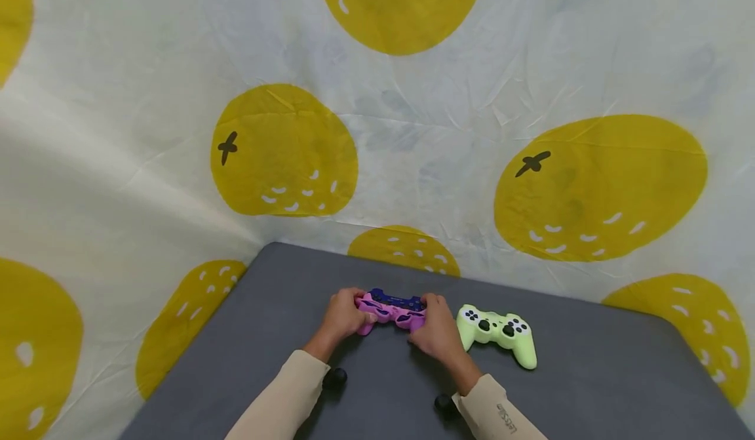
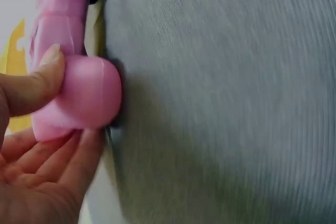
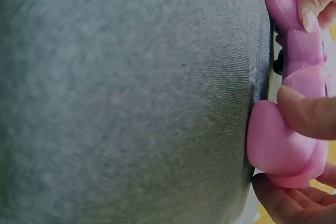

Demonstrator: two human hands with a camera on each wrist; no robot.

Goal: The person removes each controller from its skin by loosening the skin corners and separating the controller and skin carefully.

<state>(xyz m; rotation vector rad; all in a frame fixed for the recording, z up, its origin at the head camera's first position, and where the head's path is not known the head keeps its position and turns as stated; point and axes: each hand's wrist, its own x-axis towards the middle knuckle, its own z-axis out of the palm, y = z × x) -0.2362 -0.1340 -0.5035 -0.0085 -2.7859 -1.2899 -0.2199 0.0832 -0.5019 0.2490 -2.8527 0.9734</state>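
A pink game controller (image 1: 392, 310) with dark blue parts along its far side is held between both hands in the middle of the grey table. My left hand (image 1: 345, 312) grips one handle, thumb on the near side and fingers around the far side. The other handle is in my right hand (image 1: 436, 328), also between thumb and fingers. In the left wrist view the pink controller's handle (image 2: 92, 93) is right at the table surface. Dark knobs show on the controller's underside (image 3: 278, 62) in the right wrist view. Whether it touches the table I cannot tell.
A pale green game controller (image 1: 498, 332) lies face up on the table just right of my right hand. Behind and to the left, a white cloth (image 1: 425, 184) with yellow fruit prints hangs down. The grey table (image 1: 578, 374) reaches to both sides.
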